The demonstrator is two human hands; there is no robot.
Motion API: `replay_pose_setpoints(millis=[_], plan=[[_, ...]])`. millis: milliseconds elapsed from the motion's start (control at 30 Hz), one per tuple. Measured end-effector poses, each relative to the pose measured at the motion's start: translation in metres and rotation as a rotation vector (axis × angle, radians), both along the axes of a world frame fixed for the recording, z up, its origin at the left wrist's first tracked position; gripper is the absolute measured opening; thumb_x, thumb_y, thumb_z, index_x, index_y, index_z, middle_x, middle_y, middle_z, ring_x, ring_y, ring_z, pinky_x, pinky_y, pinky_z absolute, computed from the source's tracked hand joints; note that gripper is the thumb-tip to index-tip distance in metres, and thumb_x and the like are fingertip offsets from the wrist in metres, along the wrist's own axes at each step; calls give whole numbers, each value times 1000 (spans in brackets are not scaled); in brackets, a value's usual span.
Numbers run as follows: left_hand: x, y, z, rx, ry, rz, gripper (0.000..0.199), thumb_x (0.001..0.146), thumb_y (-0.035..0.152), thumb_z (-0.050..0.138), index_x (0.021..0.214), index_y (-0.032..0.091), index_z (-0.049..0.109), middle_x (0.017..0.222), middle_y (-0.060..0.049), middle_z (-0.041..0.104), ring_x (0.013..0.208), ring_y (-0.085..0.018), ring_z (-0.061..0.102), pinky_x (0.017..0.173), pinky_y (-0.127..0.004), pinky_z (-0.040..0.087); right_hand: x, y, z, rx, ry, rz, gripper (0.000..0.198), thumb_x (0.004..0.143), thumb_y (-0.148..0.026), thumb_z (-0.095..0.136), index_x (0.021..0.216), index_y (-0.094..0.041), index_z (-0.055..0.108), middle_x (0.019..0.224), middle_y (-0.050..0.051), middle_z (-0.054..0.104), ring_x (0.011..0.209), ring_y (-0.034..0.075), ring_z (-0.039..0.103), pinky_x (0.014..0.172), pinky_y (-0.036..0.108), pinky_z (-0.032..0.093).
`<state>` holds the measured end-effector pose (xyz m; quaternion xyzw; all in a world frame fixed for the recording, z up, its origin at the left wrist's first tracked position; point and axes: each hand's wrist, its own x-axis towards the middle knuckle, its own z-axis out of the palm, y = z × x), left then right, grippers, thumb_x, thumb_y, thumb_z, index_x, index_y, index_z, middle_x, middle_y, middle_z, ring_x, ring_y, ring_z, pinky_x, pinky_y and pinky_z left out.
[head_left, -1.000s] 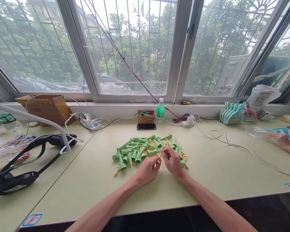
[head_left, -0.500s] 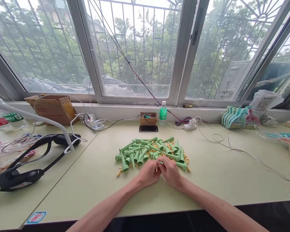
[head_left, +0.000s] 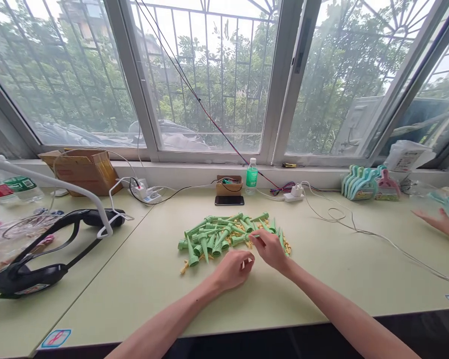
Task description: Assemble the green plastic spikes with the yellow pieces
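A heap of green plastic plant watering spikes (head_left: 204,239) lies on the table in front of me, their tapered points facing various ways. Small yellow plastic pieces (head_left: 184,268) are mixed in and show round the edges. My right hand (head_left: 271,248) reaches to the heap's near right side, thumb and fingers pinched on the narrow end of one green spike (head_left: 240,240). Nearer to me, my left hand (head_left: 234,269) rests at the table with its fingers curled inward; whether something small is inside cannot be seen.
Behind the heap are a phone (head_left: 229,200), a small cardboard box (head_left: 223,187) and a bottle (head_left: 252,175). A black headset (head_left: 33,271) lies left. White cables (head_left: 374,234) cross the right side, near clothes hangers (head_left: 359,183) and another person's hand (head_left: 439,222).
My hands, together over a green spike before, have come apart. The right hand moved forward to the heap; the left stayed near the front. The other person's hand shifted and opened.
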<state>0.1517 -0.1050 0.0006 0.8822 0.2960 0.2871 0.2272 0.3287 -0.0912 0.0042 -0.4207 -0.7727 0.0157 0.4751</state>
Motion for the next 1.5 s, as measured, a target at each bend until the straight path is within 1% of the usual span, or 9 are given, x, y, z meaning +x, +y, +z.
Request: replay_pose_setpoints(millis=[167,333,500,667,733,867,1100,1267,1500], plan=[[0,0,1,-6,2,5,19,80,7,48,81,16,65,65,0,63,56,-10,53,56,-20,37,7,37,19,-22,105,-144,37,97,-42,44,78,-16,63,55,-1,55,49,12,46,55,23,38],[0,-1,2,-2,7,34,19,83,10,48,81,17,67,64,-1,63,55,-10,53,58,-21,39,11,75,33,23,120,-234,45,98,-48,37,82,-16,64,55,-1,55,51,13,47,57,23,36],[-1,-3,6,-19,-4,40,20,84,13,48,80,17,67,61,0,61,53,-10,51,59,-22,40,17,105,29,-36,33,-300,49,98,-51,34,76,-16,60,59,2,56,52,13,45,54,23,31],[0,-3,6,-15,-6,41,19,84,14,49,79,17,66,61,0,62,53,-10,51,63,-23,41,26,126,19,-223,-86,-370,44,96,-48,38,66,-19,54,59,2,56,55,15,45,52,24,26],[0,-3,5,-16,-10,38,19,85,14,49,80,18,67,62,0,63,53,-10,51,63,-23,42,29,132,16,-284,-132,-368,44,94,-47,42,61,-19,53,58,2,56,54,14,45,53,24,26],[0,-4,6,-17,-17,41,19,85,15,49,80,18,67,63,-1,64,54,-11,53,66,-24,43,35,139,14,-327,-162,-355,43,90,-45,49,56,-19,53,56,2,56,53,14,46,53,25,26],[-1,-4,7,-5,14,35,19,85,14,48,80,18,66,64,0,64,55,-11,54,63,-23,41,38,143,16,-389,-189,-364,34,88,-39,56,61,-18,59,62,5,62,59,15,52,54,25,28],[-1,-4,4,14,40,46,19,86,13,48,82,18,66,65,0,65,56,-10,56,67,-23,42,40,142,17,-425,-192,-369,34,88,-40,55,64,-17,61,64,6,64,61,16,54,54,25,30],[-1,-4,4,31,50,37,19,85,12,48,81,18,65,67,0,65,57,-10,56,65,-22,41,42,137,18,-472,-213,-329,33,88,-41,56,68,-17,64,66,6,66,62,16,58,57,24,34]])
